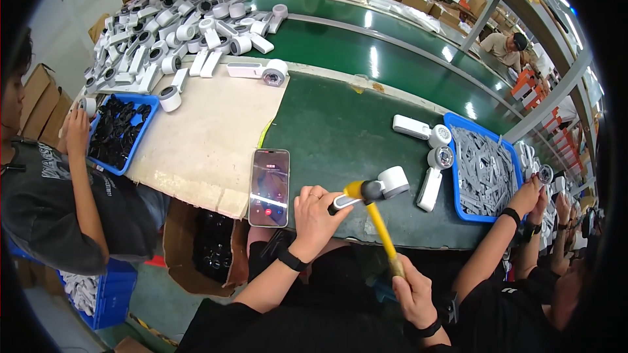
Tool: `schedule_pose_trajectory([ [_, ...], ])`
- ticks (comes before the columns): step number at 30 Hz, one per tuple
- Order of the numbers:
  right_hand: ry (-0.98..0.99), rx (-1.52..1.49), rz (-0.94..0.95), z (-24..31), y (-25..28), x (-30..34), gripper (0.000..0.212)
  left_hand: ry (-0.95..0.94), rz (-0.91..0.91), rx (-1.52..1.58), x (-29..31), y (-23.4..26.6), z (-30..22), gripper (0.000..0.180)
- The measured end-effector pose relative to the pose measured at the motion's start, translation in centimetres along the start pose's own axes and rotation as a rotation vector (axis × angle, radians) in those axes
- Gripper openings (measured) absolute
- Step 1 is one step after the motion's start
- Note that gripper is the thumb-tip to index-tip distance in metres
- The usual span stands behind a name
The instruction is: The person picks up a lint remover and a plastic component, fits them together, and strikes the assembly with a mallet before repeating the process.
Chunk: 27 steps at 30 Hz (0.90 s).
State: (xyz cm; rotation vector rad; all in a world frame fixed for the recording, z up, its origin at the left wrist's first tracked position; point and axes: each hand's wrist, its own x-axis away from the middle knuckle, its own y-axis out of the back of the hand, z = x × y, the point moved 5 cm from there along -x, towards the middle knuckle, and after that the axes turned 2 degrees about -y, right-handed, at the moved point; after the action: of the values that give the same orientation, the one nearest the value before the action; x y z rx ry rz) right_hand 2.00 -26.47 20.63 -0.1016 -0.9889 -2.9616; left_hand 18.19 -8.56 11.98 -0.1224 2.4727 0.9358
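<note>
My left hand (313, 219) rests at the front edge of the green bench, gripping a white handheld fan (394, 182) by its handle. The fan's round head points away to the right. My right hand (413, 291) is closed round the lower end of a hammer (381, 230) with a yellow shaft. The hammer's yellow and black head is over the fan's handle, hiding part of it; whether they touch I cannot tell. Right of them lie two more white fans, one upper (411, 125) and one lower (429, 188). A lit phone (269, 183) is beside my left hand.
A blue tray (481, 218) of grey strips stands at right, another blue tray (142, 137) of black parts at left. Many white fans (190, 26) are heaped at the far left. Co-workers sit close on both sides. A cardboard box (176, 258) is below the bench.
</note>
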Motion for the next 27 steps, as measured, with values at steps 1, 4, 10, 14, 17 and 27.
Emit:
schedule_pose_trajectory([
  [1, -0.074, -0.04, 0.002, -0.3, -0.1, 0.0, 0.042, -0.013, -0.017, 0.028, -0.1, 0.1, -0.1, 0.028],
  [4, -0.033, 0.05, 0.028, -1.3, -0.8, -0.7, 0.041, 0.001, -0.006, 0.061, 0.0, -0.1, -0.1, 0.027],
  [10, -0.057, -0.101, -0.053, -1.3, -0.5, 0.0, 0.041, -0.024, 0.005, 0.026, -0.1, -0.3, 0.0, 0.029],
  [14, -0.17, -0.035, 0.025, -2.5, -0.3, 0.0, 0.041, 0.016, 0.032, 0.046, -0.1, -0.1, -0.2, 0.029],
  [17, -0.116, -0.059, -0.126, -3.0, 0.2, 0.6, 0.043, -0.017, 0.015, 0.047, -0.2, 0.0, -0.3, 0.025],
  [27, -0.062, 0.036, -0.163, -4.4, 0.7, -0.1, 0.045, -0.025, -0.023, 0.031, -0.2, 0.3, -0.8, 0.026],
])
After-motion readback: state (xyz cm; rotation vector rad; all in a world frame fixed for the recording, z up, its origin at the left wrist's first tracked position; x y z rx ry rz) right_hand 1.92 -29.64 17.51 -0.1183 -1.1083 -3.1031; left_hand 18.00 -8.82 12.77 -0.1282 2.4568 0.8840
